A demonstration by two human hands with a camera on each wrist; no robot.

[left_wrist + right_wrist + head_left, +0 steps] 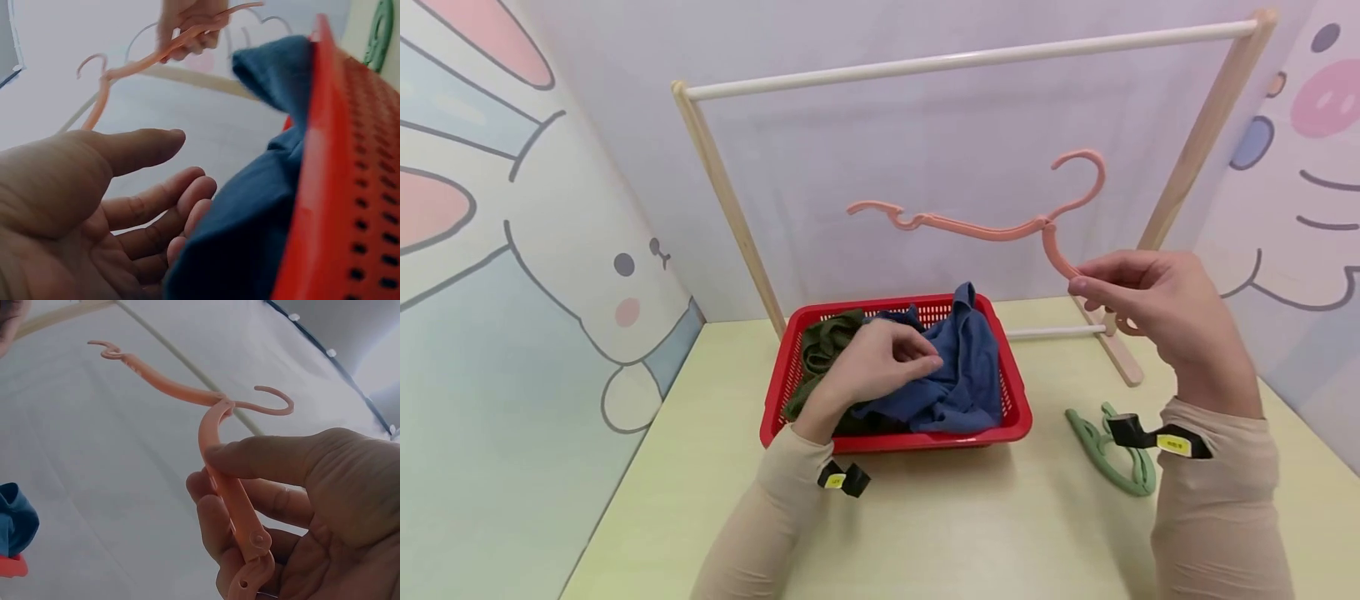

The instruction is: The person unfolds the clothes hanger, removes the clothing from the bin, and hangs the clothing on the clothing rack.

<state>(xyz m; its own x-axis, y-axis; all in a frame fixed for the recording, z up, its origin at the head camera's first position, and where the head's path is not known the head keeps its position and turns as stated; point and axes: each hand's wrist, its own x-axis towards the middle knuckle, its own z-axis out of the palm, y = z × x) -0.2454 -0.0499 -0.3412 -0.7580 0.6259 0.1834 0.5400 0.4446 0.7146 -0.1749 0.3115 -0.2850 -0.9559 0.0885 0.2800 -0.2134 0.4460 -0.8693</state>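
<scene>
My right hand [1157, 304] grips one arm of a pink folding hanger [985, 231], thumb on one side and fingers on the other, as the right wrist view shows. The hanger's hook [284, 403] and its other arm reach out to the left, in front of the rack. Above the red basket [1018, 417] hovers my left hand [883, 360], its fingers loosely bent and nothing between thumb and fingers. Blue cloth [958, 375] lies in the basket beside that hand, one corner standing above the rim. Dark green cloth [827, 346] fills the basket's left side.
A rack with a white rail [970, 60] and wooden posts [730, 200] stands behind the basket. One folded green hanger [1108, 462] lies on the table [925, 533] near my right forearm. Printed walls stand on both sides.
</scene>
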